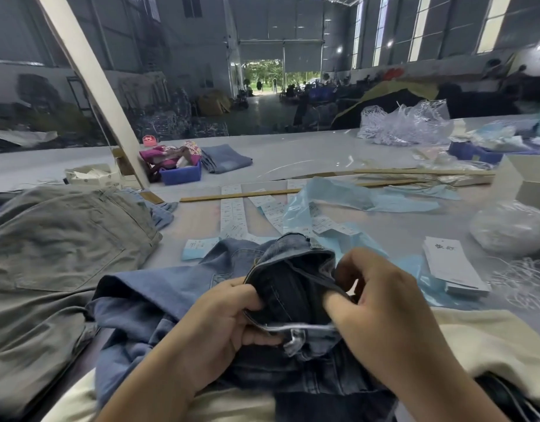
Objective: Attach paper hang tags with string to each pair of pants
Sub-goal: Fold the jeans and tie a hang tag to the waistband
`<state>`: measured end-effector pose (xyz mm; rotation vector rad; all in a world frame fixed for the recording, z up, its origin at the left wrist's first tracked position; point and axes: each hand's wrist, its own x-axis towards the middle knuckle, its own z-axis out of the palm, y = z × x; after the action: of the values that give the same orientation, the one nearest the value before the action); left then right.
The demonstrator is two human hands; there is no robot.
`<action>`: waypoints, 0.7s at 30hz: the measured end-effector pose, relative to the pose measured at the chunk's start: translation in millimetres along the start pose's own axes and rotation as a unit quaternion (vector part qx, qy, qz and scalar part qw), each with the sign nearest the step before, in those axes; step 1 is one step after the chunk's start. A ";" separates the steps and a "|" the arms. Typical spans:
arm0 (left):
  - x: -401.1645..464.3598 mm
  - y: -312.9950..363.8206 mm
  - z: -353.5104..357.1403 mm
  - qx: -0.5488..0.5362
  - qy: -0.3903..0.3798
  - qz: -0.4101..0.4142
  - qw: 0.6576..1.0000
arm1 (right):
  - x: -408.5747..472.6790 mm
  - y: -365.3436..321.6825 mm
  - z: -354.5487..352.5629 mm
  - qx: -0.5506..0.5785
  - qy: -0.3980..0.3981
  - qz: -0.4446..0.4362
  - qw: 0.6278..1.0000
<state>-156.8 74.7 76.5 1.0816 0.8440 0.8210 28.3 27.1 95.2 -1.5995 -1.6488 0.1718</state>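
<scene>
Crowding the jeans [171, 287]: grey pants [58, 239], tag stack [451, 266], blue plastic [332, 193].

Bare worktop [293, 153] lies open toward the far edge, between the blue bin [180, 173] at the left and the clear plastic heap [405, 126] at the right. Nearer, wooden strips [238, 195], label sheets [232, 208] and blue plastic film [338, 196] cross the middle. Grey pants [58, 239] fill the left edge; a hang-tag stack [451, 266] and loose strings [521, 278] crowd the right.
</scene>
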 end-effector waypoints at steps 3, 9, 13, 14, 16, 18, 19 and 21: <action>-1.5 -0.5 -2.2 -0.016 0.002 0.007 1.000 | 3.7 7.1 1.0 0.131 -0.008 0.073 0.989; -2.0 -3.0 -2.2 0.003 0.008 0.008 1.000 | 1.2 7.2 7.9 0.152 0.029 0.105 0.982; -5.6 3.4 5.3 0.084 0.001 0.024 0.996 | 8.4 -2.4 1.2 0.108 -0.039 0.060 0.992; -7.4 6.1 6.4 0.118 -0.005 0.029 0.993 | 11.4 -4.7 -0.8 0.110 -0.051 0.057 0.991; -12.5 12.7 7.4 0.198 -0.011 0.033 0.980 | 15.7 -9.6 -4.1 0.103 -0.047 0.043 0.993; -18.1 18.4 7.8 0.274 0.004 0.042 0.961 | 17.8 -14.5 -5.6 0.102 -0.027 0.019 0.994; -20.0 19.9 7.0 0.302 0.019 0.061 0.951 | 18.1 -16.6 -5.6 0.104 -0.020 0.005 0.994; -20.7 24.0 7.1 0.332 0.082 0.136 0.930 | 18.4 -22.0 -4.0 0.106 -0.017 -0.029 0.994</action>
<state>-163.2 59.9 104.6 1.7762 1.1736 0.8865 16.3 37.6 119.4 -1.3950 -1.6426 0.3348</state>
